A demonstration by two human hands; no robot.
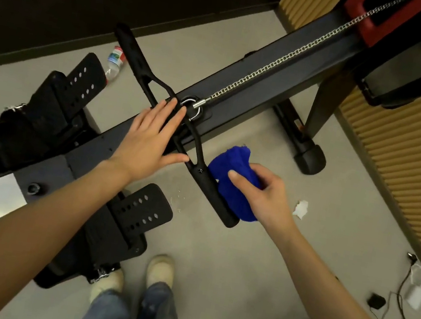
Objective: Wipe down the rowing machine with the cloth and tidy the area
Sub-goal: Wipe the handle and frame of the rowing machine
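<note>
The rowing machine's dark rail point(248, 81) runs diagonally from lower left to upper right, with a chain point(282, 62) leading to the black pull handle point(138, 53). My left hand point(151, 137) lies flat with straight fingers on the handle's middle, near the chain hook. My right hand point(262, 193) grips a bunched blue cloth point(235, 169) against the near end of the handle. Two black footrests point(79, 85) point(141, 211) sit either side of the rail.
A plastic water bottle point(113, 63) lies on the floor behind the handle. A crumpled white paper scrap point(301, 208) lies right of my right hand. Cables and a white adapter point(416, 291) trail at the right by the ribbed wall. My feet point(162, 269) stand below.
</note>
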